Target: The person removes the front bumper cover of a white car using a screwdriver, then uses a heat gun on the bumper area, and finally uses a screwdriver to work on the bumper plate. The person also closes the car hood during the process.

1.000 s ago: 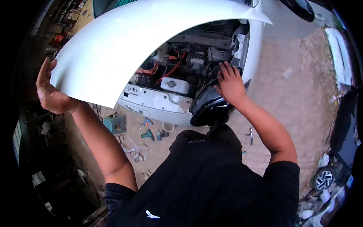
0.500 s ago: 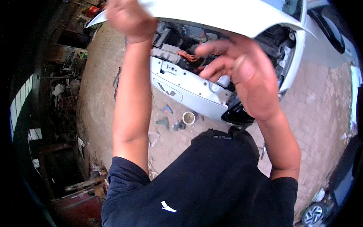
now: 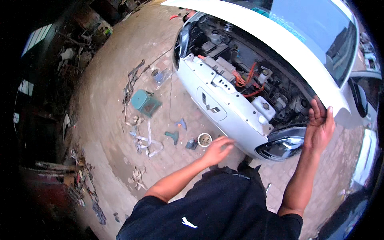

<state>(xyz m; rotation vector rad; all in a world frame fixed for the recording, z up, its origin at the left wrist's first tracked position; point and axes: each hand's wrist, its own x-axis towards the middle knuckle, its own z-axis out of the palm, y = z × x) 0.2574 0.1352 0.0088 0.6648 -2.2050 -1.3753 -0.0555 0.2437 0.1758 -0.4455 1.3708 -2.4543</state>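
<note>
White hood (image 3: 300, 60) looks like painted metal, super smooth and glossy, and the windshield (image 3: 296, 18) is shiny reflective glass. Headlight (image 3: 285, 145) has a slick clear plastic cover, reservoir's (image 3: 262, 106) cloudier plastic. Green stool (image 3: 141, 100) seems plastic too. Black shirt's (image 3: 228, 204) matt cloth, paving's (image 3: 104, 132) rough and dull.

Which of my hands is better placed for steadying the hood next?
Probably your right hand: it is up close to the hood, while your left hand is lower, near the bumper.
</note>
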